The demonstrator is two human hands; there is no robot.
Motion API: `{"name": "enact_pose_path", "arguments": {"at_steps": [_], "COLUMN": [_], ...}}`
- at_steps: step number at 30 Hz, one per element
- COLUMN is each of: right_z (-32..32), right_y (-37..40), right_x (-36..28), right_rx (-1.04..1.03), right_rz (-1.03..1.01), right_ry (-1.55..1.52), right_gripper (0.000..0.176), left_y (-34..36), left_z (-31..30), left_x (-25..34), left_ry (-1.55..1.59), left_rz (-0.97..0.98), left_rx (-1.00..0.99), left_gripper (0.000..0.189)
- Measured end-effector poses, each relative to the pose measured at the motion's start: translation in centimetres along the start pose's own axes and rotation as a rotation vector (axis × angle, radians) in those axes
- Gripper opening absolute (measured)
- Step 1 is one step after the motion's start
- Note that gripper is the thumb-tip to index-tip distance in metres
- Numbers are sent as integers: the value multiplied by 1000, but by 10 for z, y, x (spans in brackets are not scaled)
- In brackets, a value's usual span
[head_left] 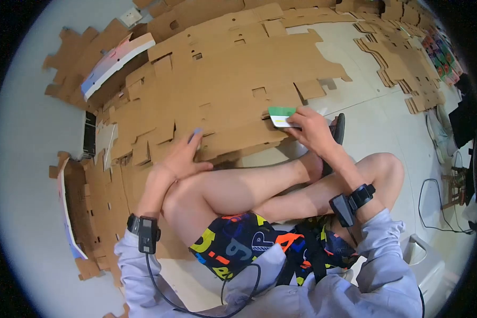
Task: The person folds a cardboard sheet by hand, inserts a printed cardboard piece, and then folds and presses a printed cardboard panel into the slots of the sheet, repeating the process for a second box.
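Note:
My right hand (314, 130) pinches a flat green and white card (282, 117) by its right end. The card is held over the near right edge of a large stack of flattened cardboard (233, 106), close to a slot in it. On the left, my left hand (181, 159) rests with fingers apart, between my bent knee and the cardboard's near edge. Something blue (194, 134) covers a fingertip of that hand. Both wrists carry strapped black devices, with a cable running from the left one.
Cardboard pieces with a white, pink and blue printed strip (119, 62) lean at the left wall. More flattened cardboard (403, 69) lies at the far right on the pale tiled floor (350, 106). Colourful packages (441, 55) stand beyond it. A black cable (426, 212) trails at the right.

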State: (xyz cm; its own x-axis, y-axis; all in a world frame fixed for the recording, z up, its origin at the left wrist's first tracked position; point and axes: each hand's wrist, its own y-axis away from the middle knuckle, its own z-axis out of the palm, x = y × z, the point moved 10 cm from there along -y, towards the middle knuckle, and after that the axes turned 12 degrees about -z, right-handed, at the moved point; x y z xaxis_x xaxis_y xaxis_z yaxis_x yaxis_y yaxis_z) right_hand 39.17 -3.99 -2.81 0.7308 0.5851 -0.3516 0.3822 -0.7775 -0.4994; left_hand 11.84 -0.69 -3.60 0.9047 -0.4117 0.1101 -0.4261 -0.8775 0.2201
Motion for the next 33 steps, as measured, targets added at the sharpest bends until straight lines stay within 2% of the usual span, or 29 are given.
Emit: {"name": "enact_pose_path", "arguments": {"at_steps": [3,6,9,12,13,15,16,18,19,22,25,28,31,33], "right_z": [-4,16,42,46,50,47,42,34,31,45,55,73,92,105], "right_y": [-12,-11,7,9,9,4,-4,-17,-25,-28,-41,-53,-51,-41], "right_x": [-13,-8,-35,-43,-36,-35,-36,-27,-26,-22,-7,1,17,25], "right_rx": [10,-131,-238,-316,-305,-261,-245,-416,-502,-779,-567,-537,-300,-237], "right_rz": [54,124,-94,-76,-19,-84,-125,-32,14,156,70,59,30,30], "right_ry": [-25,-42,98,249,207,180,167,97,65,-26,46,189,274,345], "right_gripper": [23,33,41,34,26,24,23,20,20,27,39,54,62,63], "left_y": [-12,-14,-11,-5,-1,10,14,25,23,18,1,-22,-30,-31], "left_z": [7,16,27,30,29,27,16,-1,-7,2,3,25,24,23], "left_x": [-5,-24,-42,-40,-46,-58,-61,-72,-74,-81,-80,-101,-89,-83], "left_ry": [-51,-81,-23,10,15,33,122,302,362,129,143,39,60,41], "left_rz": [-89,-39,35,100,127,166,39,-210,-163,-305,-178,-349,-159,-134], "left_rx": [-221,-288,-140,-33,27,152,177,210,276,73,178,116,363,471], "left_gripper": [93,91,82,74,68,57,49,37,31,34,32,40,45,41]}}
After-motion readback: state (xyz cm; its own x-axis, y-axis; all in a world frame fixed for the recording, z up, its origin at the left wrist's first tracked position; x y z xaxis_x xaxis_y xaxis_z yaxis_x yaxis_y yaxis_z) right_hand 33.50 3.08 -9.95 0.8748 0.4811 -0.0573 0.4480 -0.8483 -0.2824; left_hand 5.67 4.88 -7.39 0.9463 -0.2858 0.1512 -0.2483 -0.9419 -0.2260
